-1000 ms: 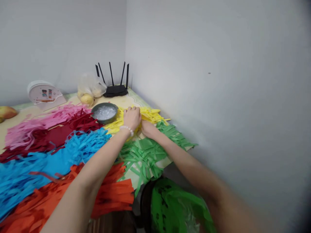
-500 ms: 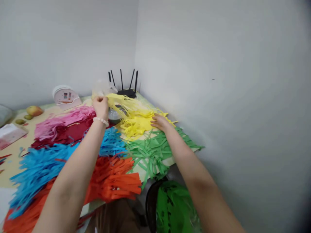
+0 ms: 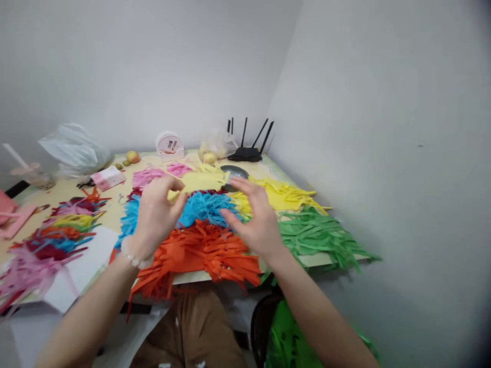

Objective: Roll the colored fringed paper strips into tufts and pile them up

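Note:
My left hand (image 3: 159, 207), with a pale bead bracelet at the wrist, pinches the left end of a yellow fringed piece (image 3: 203, 180). Near that piece's right end, my right hand (image 3: 255, 220) is raised with thumb and fingers apart. Below the hands lie blue fringed strips (image 3: 209, 207) and orange-red ones (image 3: 199, 250). More yellow strips (image 3: 284, 194) rest to the right, with green strips (image 3: 322, 235) in front of them. Pink strips (image 3: 148, 177) are behind my left hand.
A black router (image 3: 245, 154) with upright antennas stands in the back corner. Beside it are a clear bag (image 3: 217, 145) and a round dark dish (image 3: 235, 171). A multicoloured strip bundle (image 3: 49, 235) lies left over white paper (image 3: 92, 260). A green bag (image 3: 291, 337) hangs below the table edge.
The view has turned left. My left hand has brought a yellow piece away from the yellow pile toward me, and my right hand has left the pile and come near the piece.

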`<action>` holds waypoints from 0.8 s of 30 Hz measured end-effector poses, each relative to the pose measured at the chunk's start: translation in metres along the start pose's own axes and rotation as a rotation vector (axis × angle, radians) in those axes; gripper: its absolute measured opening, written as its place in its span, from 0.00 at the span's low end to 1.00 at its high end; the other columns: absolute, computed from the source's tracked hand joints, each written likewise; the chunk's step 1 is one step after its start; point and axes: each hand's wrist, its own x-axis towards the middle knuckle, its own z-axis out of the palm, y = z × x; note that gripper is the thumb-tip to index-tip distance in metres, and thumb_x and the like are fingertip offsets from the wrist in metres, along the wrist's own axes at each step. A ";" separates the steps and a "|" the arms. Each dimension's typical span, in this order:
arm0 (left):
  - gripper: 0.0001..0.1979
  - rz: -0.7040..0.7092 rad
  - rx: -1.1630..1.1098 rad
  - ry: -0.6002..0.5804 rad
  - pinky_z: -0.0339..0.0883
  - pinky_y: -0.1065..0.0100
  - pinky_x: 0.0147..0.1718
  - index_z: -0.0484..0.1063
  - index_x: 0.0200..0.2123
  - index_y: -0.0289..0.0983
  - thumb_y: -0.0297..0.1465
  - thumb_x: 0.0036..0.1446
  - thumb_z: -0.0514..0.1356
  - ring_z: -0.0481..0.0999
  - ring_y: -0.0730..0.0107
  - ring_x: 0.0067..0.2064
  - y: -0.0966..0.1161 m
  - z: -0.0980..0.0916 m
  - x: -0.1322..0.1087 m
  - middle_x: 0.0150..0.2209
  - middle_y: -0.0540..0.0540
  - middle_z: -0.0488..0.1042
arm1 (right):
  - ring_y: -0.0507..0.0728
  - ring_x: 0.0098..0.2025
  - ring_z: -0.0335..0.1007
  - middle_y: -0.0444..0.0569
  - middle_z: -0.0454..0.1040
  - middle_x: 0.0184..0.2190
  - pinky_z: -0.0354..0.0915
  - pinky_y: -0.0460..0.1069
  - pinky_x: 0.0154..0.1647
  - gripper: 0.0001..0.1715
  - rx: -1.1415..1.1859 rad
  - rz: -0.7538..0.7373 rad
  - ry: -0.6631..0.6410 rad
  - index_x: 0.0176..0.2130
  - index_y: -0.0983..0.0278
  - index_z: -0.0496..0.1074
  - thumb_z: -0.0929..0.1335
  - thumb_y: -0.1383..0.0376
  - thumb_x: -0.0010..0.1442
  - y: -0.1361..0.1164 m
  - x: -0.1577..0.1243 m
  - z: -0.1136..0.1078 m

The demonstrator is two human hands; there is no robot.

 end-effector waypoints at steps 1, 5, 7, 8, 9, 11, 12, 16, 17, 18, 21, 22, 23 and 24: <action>0.02 0.032 0.035 -0.066 0.68 0.59 0.44 0.69 0.32 0.40 0.29 0.56 0.57 0.76 0.60 0.41 0.000 -0.007 -0.017 0.36 0.46 0.78 | 0.64 0.66 0.58 0.56 0.66 0.62 0.55 0.63 0.67 0.29 -0.037 -0.123 -0.039 0.60 0.62 0.65 0.68 0.60 0.62 -0.023 -0.002 0.014; 0.04 0.124 0.071 -0.278 0.67 0.59 0.44 0.68 0.35 0.42 0.28 0.60 0.55 0.76 0.59 0.44 -0.015 -0.045 -0.067 0.40 0.45 0.79 | 0.63 0.54 0.68 0.55 0.77 0.48 0.57 0.62 0.64 0.19 -0.206 -0.286 -0.353 0.51 0.65 0.73 0.65 0.73 0.60 -0.063 -0.006 0.046; 0.05 0.127 0.051 -0.308 0.68 0.60 0.43 0.68 0.35 0.41 0.27 0.61 0.54 0.76 0.61 0.43 -0.029 -0.065 -0.082 0.39 0.45 0.79 | 0.61 0.45 0.72 0.53 0.78 0.39 0.67 0.56 0.53 0.16 -0.287 -0.277 -0.513 0.43 0.64 0.75 0.65 0.76 0.58 -0.066 -0.007 0.044; 0.05 0.115 0.039 -0.310 0.68 0.61 0.42 0.68 0.35 0.41 0.27 0.61 0.54 0.77 0.61 0.42 -0.036 -0.074 -0.088 0.39 0.46 0.79 | 0.60 0.42 0.73 0.52 0.78 0.37 0.68 0.54 0.47 0.14 -0.344 -0.254 -0.566 0.41 0.64 0.75 0.65 0.76 0.57 -0.068 -0.008 0.039; 0.05 0.100 0.031 -0.310 0.69 0.62 0.42 0.68 0.36 0.40 0.27 0.62 0.54 0.77 0.62 0.41 -0.042 -0.081 -0.093 0.39 0.46 0.79 | 0.60 0.41 0.73 0.53 0.78 0.37 0.69 0.53 0.43 0.12 -0.418 -0.223 -0.588 0.39 0.64 0.75 0.65 0.75 0.57 -0.072 -0.009 0.033; 0.05 0.069 0.057 -0.294 0.69 0.62 0.41 0.69 0.38 0.39 0.28 0.63 0.54 0.77 0.61 0.41 -0.050 -0.092 -0.101 0.39 0.45 0.79 | 0.63 0.42 0.73 0.57 0.78 0.40 0.69 0.55 0.43 0.10 -0.577 -0.196 -0.542 0.40 0.66 0.75 0.66 0.74 0.58 -0.085 -0.013 0.019; 0.05 0.064 0.092 -0.286 0.69 0.62 0.40 0.69 0.39 0.38 0.28 0.63 0.54 0.77 0.60 0.41 -0.052 -0.095 -0.104 0.38 0.44 0.79 | 0.66 0.46 0.72 0.60 0.77 0.44 0.68 0.58 0.46 0.10 -0.617 -0.220 -0.487 0.42 0.67 0.74 0.67 0.73 0.59 -0.095 -0.015 0.014; 0.07 0.167 0.202 -0.292 0.67 0.61 0.37 0.69 0.35 0.37 0.27 0.65 0.52 0.75 0.59 0.36 -0.044 -0.097 -0.114 0.33 0.44 0.77 | 0.69 0.63 0.60 0.63 0.70 0.59 0.59 0.64 0.63 0.28 -0.407 -0.486 -0.397 0.60 0.71 0.64 0.68 0.64 0.63 -0.132 -0.027 0.021; 0.08 0.208 0.193 -0.297 0.67 0.61 0.38 0.69 0.34 0.37 0.26 0.66 0.52 0.75 0.60 0.36 -0.040 -0.096 -0.117 0.32 0.44 0.77 | 0.67 0.63 0.60 0.62 0.71 0.58 0.58 0.63 0.64 0.29 -0.353 -0.516 -0.425 0.61 0.71 0.63 0.68 0.64 0.64 -0.135 -0.029 0.028; 0.09 0.241 0.174 -0.298 0.67 0.61 0.40 0.69 0.34 0.37 0.26 0.66 0.51 0.75 0.61 0.35 -0.037 -0.096 -0.119 0.32 0.44 0.76 | 0.67 0.60 0.63 0.62 0.73 0.55 0.59 0.63 0.63 0.27 -0.330 -0.513 -0.459 0.60 0.71 0.64 0.67 0.66 0.64 -0.136 -0.030 0.035; 0.07 0.241 0.081 -0.298 0.67 0.61 0.44 0.69 0.37 0.36 0.26 0.65 0.52 0.76 0.61 0.39 -0.034 -0.098 -0.126 0.35 0.43 0.77 | 0.65 0.46 0.72 0.58 0.78 0.41 0.67 0.60 0.51 0.14 -0.335 -0.381 -0.564 0.46 0.67 0.73 0.65 0.73 0.61 -0.125 -0.030 0.048; 0.05 0.195 0.030 -0.312 0.67 0.62 0.45 0.69 0.39 0.36 0.25 0.63 0.54 0.76 0.61 0.41 -0.034 -0.099 -0.127 0.38 0.43 0.78 | 0.63 0.43 0.72 0.56 0.78 0.38 0.68 0.58 0.46 0.12 -0.313 -0.333 -0.599 0.41 0.66 0.74 0.64 0.75 0.59 -0.120 -0.029 0.048; 0.07 0.135 -0.035 -0.342 0.67 0.63 0.44 0.69 0.40 0.36 0.23 0.60 0.55 0.76 0.61 0.43 -0.036 -0.100 -0.128 0.40 0.43 0.78 | 0.62 0.41 0.73 0.54 0.78 0.37 0.68 0.55 0.43 0.12 -0.268 -0.292 -0.634 0.39 0.65 0.73 0.64 0.76 0.57 -0.116 -0.028 0.046; 0.10 0.070 -0.108 -0.382 0.67 0.65 0.42 0.69 0.42 0.36 0.22 0.57 0.56 0.77 0.62 0.43 -0.038 -0.101 -0.127 0.42 0.43 0.78 | 0.61 0.40 0.73 0.53 0.78 0.37 0.67 0.53 0.41 0.13 -0.205 -0.253 -0.663 0.38 0.64 0.73 0.64 0.77 0.56 -0.114 -0.028 0.042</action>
